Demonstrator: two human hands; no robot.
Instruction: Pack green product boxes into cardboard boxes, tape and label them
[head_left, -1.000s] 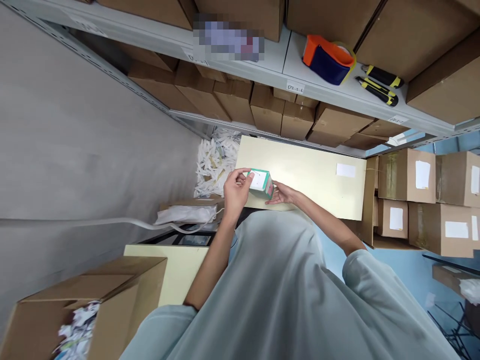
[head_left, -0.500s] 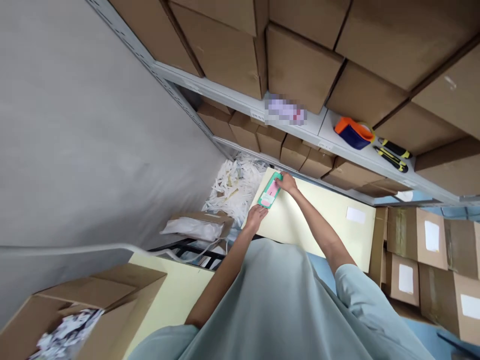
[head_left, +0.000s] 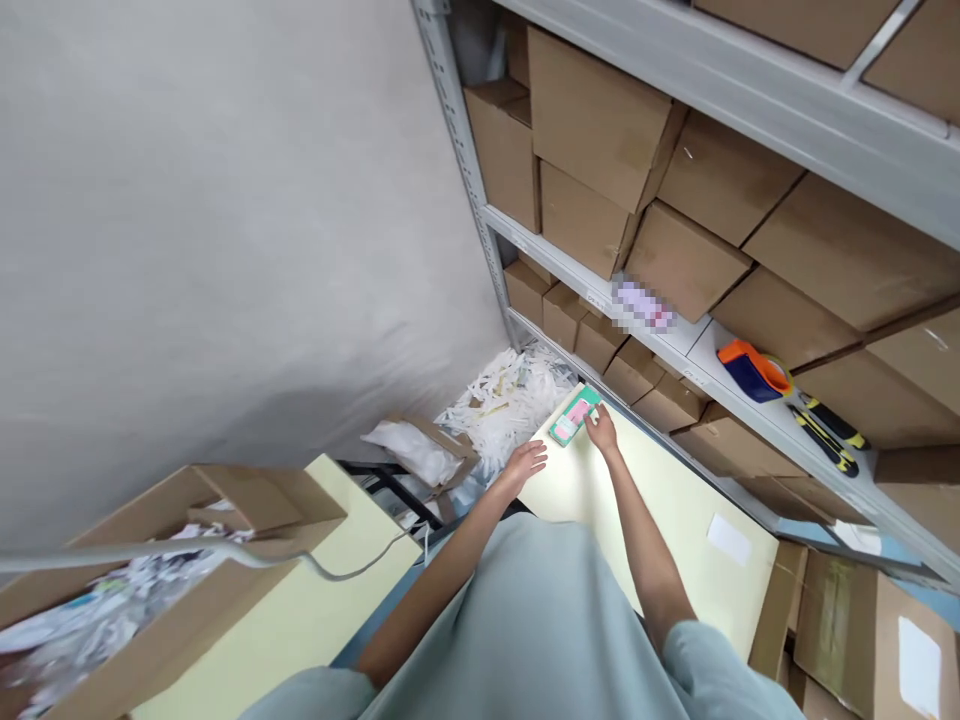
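Observation:
A flat green packet with a pink middle and a pale label (head_left: 574,416) lies at the far left corner of the cream tabletop (head_left: 652,500). My right hand (head_left: 602,432) is at the packet's right edge with its fingers apart. Whether its fingertips touch the packet I cannot tell. To the packet's lower left, my left hand (head_left: 525,464) hovers near the table's left edge, fingers stretched out and holding nothing. A white paper slip (head_left: 729,540) lies farther right on the table.
Metal shelving (head_left: 555,262) full of cardboard boxes runs behind the table, carrying a tape dispenser (head_left: 752,371) and yellow-black cutters (head_left: 825,440). Shredded paper (head_left: 517,400) heaps beyond the table's left edge. An open carton (head_left: 277,500) and a cable (head_left: 322,570) are at left.
Both hands have let go of the packet, which now rests at the table's corner. My left hand has drawn away from it. The view has turned left, showing more wall and carton.

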